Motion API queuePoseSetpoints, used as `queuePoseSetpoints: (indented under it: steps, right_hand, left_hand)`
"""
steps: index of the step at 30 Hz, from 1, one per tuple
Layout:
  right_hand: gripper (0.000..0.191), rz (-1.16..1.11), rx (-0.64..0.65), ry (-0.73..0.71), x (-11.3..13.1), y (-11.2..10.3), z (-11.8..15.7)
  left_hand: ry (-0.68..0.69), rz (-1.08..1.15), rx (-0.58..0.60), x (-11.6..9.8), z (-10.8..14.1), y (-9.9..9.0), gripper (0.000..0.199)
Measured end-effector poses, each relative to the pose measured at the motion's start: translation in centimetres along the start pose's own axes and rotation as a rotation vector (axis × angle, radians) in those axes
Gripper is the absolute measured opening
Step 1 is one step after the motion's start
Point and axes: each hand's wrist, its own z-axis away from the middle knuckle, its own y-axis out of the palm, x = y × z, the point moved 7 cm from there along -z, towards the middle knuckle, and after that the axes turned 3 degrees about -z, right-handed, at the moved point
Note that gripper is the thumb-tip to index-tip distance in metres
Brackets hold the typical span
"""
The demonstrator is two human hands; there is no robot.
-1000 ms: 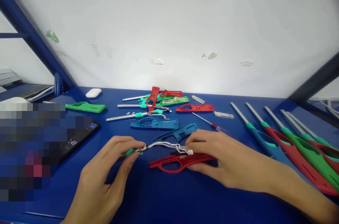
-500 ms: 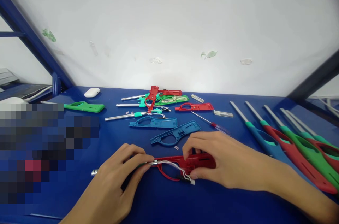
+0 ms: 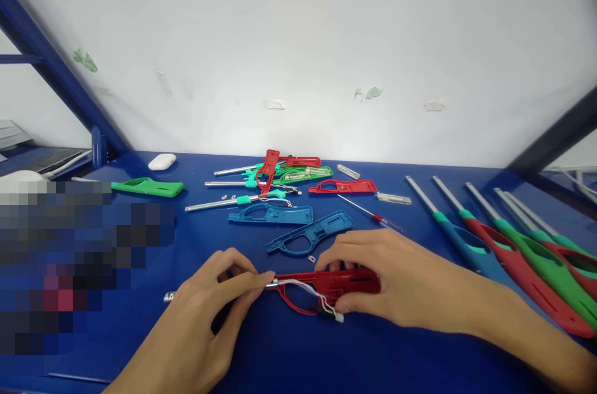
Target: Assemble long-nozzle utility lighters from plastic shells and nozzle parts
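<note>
My left hand [image 3: 214,304] pinches a metal lighter tube [image 3: 272,284] between thumb and fingers, and the tube's slotted tip sticks out on the far left. White wires [image 3: 308,288] run from its right end to a small white connector [image 3: 339,317]. Below the wires lies a red lighter housing half [image 3: 336,282], its inside facing up. My right hand [image 3: 373,282] grips the wide end of this housing, thumb on the near edge and fingers over the far edge. Beyond the hands rest blue housing halves [image 3: 314,233] and a tiny pale metal piece [image 3: 312,259].
Further back are loose metal tubes [image 3: 221,202], a red housing half [image 3: 342,187], clear fuel tanks [image 3: 394,199] and a screwdriver [image 3: 368,212]. Whole lighters [image 3: 506,248] line the right side. A green lighter [image 3: 149,186] and white case [image 3: 161,161] sit left, before a wall [image 3: 317,40].
My left hand's fingers have shifted slightly left along the tube, baring more of its right end. The right hand's fingers have moved a little left on the red housing.
</note>
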Motion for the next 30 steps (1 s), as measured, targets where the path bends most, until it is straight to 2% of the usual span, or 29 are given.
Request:
queuePoseSetpoints:
  steps: [13, 17, 24, 30]
  right_hand:
    - [0.025, -0.030, 0.029, -0.019, 0.3, 0.1, -0.2]
    - [0.026, -0.034, 0.032, -0.018, 0.3, 0.3, -0.3]
    - [0.026, -0.036, 0.040, -0.026, 0.4, 0.3, -0.1]
    - [0.027, -0.045, 0.022, -0.043, 0.4, 0.2, -0.1]
  left_hand:
    - [0.107, -0.186, -0.080, -1.2, 0.2, -0.6, 0.029]
    - [0.067, -0.120, -0.017, -0.6, 0.3, -0.2, 0.028]
    - [-0.029, -0.063, -0.038, 0.2, 0.3, -0.2, 0.028]
    - [-0.051, -0.007, 0.006, 0.2, -0.3, -0.3, 0.029]
